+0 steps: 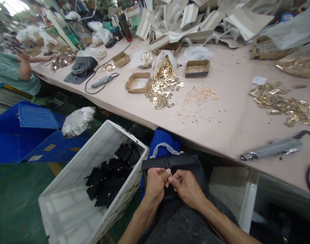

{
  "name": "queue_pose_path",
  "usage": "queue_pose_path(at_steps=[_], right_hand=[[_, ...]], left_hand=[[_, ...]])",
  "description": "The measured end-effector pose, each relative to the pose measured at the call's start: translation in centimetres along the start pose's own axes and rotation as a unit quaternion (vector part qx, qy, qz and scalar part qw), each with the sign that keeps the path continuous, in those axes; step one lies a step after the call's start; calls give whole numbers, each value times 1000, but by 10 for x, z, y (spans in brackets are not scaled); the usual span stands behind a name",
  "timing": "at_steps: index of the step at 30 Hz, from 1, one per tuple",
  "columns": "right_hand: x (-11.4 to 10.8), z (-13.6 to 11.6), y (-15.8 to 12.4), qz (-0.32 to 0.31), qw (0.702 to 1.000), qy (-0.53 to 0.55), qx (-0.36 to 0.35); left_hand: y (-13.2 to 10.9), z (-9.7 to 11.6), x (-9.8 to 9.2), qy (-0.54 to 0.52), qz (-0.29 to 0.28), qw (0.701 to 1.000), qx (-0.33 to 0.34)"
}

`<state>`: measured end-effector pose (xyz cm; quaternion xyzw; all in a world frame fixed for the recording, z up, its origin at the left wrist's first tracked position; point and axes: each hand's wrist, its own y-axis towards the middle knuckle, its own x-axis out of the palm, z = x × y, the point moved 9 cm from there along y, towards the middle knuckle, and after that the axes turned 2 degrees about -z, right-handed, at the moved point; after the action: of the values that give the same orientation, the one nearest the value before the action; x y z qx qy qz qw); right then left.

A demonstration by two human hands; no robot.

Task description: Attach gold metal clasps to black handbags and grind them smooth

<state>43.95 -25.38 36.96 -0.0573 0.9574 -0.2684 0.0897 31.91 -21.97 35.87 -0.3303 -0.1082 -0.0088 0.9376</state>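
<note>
A black leather bag (173, 164) lies on my lap, below the table edge. My left hand (155, 184) and my right hand (186, 186) rest on it, close together. Both pinch a tiny pale metal part (170, 175) between their fingertips, right over the bag's front. On the table above lie a heap of gold metal plates (162, 88), a scatter of small gold screws (199, 95) and a grey electric screwdriver (274, 149) at the right edge.
A white plastic crate (76, 203) with several black bags stands on the floor at my left. Cardboard boxes (138, 82), more gold hardware (282, 101), another screwdriver (102, 81) and a black bag (81, 68) sit on the table. Another person's sleeve (12, 73) is at far left.
</note>
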Motion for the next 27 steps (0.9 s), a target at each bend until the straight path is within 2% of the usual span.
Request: queue_pose_path(at_steps=[3, 5, 7, 9, 13, 15, 17, 19, 21, 23, 25, 27], right_hand=[[-5, -2, -6, 6, 998, -21, -51], [-14, -17, -15, 41, 985, -63, -153], [-21, -36, -28, 69, 951, -121, -275], [-21, -49, -39, 71, 907, -186, -372], [-14, -63, -48, 73, 826, -271, -489], [-12, -71, -48, 80, 801, -281, -522], [-15, -79, -40, 84, 811, -259, -519], [-26, -88, -27, 88, 849, -197, -483], [-39, -95, -13, 87, 885, -130, -439], [-48, -100, -1, 73, 910, -88, -399], [-53, -101, 8, 54, 931, -69, -355], [-54, -96, 17, 36, 952, -47, -301]], left_hand=[[2, -2, 0, -6, 19, 1000, -7], [3, -3, 2, -9, 21, 1000, -18], [4, -3, 4, -11, 15, 999, -34], [4, -3, 6, -12, 7, 998, -54], [8, -1, 11, -17, -6, 996, -85], [9, 1, 12, -23, -9, 996, -90], [6, 3, 14, -27, -11, 995, -91], [-2, 8, 13, -3, 1, 997, -72], [-13, 25, 6, 72, 41, 996, 11], [-26, 53, 4, 167, 79, 973, 140], [-32, 70, 12, 220, 54, 947, 228], [-26, 72, 21, 230, 1, 942, 243]])
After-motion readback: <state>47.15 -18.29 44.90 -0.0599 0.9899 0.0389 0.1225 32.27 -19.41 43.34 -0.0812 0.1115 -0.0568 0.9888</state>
